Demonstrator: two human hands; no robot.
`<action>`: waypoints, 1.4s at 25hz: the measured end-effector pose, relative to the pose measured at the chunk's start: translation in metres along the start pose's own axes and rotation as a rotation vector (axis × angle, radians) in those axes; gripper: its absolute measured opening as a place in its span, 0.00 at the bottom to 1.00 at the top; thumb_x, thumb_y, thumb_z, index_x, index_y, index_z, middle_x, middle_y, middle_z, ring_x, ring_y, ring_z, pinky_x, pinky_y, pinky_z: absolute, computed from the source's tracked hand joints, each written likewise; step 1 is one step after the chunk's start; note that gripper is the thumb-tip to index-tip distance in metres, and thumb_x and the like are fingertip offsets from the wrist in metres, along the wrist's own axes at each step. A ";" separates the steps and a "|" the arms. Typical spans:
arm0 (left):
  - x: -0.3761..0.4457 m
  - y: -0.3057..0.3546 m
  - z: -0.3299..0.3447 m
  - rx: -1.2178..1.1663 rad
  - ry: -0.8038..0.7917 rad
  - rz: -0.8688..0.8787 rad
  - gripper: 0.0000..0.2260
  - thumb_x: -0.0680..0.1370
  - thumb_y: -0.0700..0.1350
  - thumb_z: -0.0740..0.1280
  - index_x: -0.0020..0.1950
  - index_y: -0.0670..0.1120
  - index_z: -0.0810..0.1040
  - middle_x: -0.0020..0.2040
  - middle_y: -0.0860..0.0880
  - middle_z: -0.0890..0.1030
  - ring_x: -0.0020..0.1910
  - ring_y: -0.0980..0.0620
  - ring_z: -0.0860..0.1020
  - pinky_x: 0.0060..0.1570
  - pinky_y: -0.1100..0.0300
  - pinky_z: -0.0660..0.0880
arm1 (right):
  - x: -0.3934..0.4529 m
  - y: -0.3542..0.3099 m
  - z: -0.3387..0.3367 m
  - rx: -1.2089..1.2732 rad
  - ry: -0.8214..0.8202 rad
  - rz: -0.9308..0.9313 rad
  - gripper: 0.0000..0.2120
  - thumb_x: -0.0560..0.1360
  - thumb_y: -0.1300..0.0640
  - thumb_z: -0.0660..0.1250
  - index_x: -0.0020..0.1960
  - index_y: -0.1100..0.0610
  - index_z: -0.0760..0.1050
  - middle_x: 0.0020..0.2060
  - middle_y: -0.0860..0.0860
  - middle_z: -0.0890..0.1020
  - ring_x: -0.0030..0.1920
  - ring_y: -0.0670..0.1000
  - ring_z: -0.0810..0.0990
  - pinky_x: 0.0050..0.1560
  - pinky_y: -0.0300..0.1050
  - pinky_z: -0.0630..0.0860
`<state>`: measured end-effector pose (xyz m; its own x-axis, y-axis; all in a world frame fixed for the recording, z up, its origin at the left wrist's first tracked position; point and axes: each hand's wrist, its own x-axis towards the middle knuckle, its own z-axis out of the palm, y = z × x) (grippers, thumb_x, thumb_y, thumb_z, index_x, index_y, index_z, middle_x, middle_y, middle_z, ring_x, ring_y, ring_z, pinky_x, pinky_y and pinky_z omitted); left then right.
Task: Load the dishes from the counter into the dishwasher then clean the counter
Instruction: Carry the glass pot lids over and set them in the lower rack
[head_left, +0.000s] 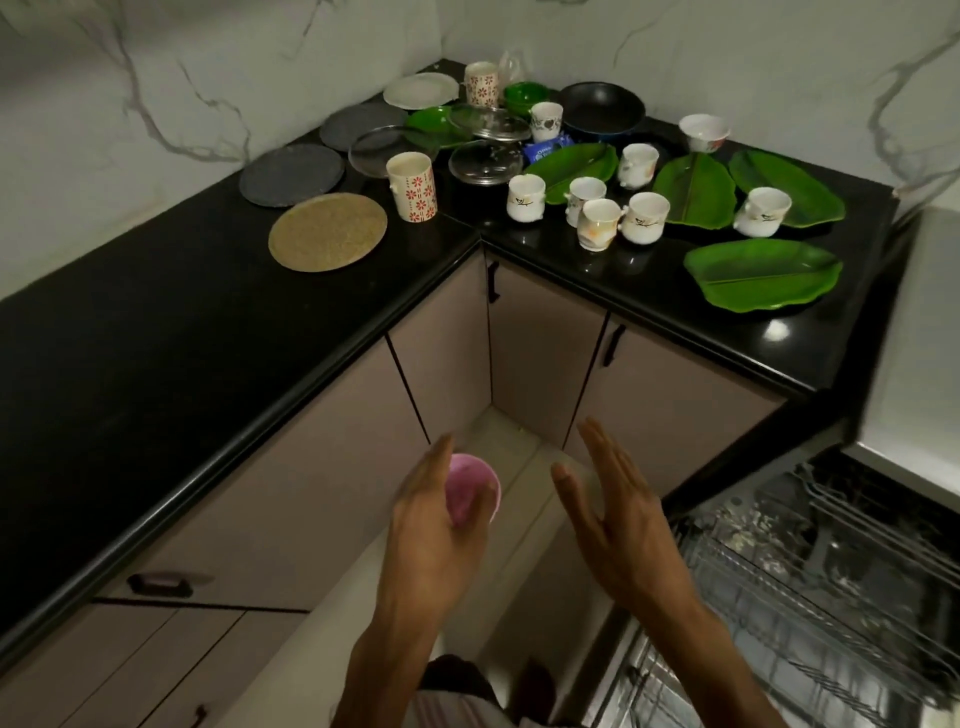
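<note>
hands (519, 514) before cluttered counter (156, 332)

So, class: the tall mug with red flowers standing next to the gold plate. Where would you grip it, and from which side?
Grip the tall flowered mug around its straight body, coming from the counter's front edge, probably. It stands upright, its small handle faces left, and the gold plate lies to its left, so the near and right sides are free.

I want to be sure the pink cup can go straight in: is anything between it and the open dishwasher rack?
Only the person's own right hand, held open beside the pink cup that the left hand grips. Beyond it the dishwasher rack stands pulled out, and no dish or door shows in the path.
</note>
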<state>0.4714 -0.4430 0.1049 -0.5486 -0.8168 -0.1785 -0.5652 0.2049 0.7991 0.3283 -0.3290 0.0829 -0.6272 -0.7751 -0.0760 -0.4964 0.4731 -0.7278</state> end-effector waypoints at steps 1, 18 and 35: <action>0.009 0.000 0.001 -0.009 0.000 -0.010 0.30 0.76 0.53 0.68 0.77 0.53 0.61 0.68 0.55 0.71 0.62 0.63 0.67 0.55 0.74 0.66 | 0.010 -0.001 -0.001 0.007 -0.007 0.000 0.41 0.71 0.24 0.42 0.78 0.43 0.49 0.78 0.44 0.55 0.77 0.46 0.54 0.74 0.52 0.60; 0.223 0.029 -0.016 0.028 -0.058 0.180 0.30 0.79 0.56 0.63 0.78 0.50 0.58 0.77 0.51 0.62 0.75 0.54 0.61 0.66 0.65 0.60 | 0.198 -0.032 0.000 0.045 0.044 0.097 0.39 0.73 0.26 0.45 0.79 0.44 0.51 0.78 0.42 0.55 0.77 0.41 0.53 0.76 0.51 0.59; 0.376 0.116 0.081 -0.030 0.154 0.066 0.32 0.76 0.65 0.62 0.73 0.44 0.70 0.69 0.45 0.75 0.68 0.48 0.73 0.63 0.62 0.66 | 0.404 0.020 -0.088 0.064 -0.070 -0.157 0.36 0.76 0.31 0.53 0.78 0.50 0.58 0.76 0.46 0.63 0.76 0.45 0.60 0.73 0.50 0.65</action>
<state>0.1492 -0.6824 0.0840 -0.4820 -0.8754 -0.0369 -0.5109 0.2466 0.8235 0.0120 -0.5958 0.0980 -0.5006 -0.8657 -0.0042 -0.5438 0.3182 -0.7765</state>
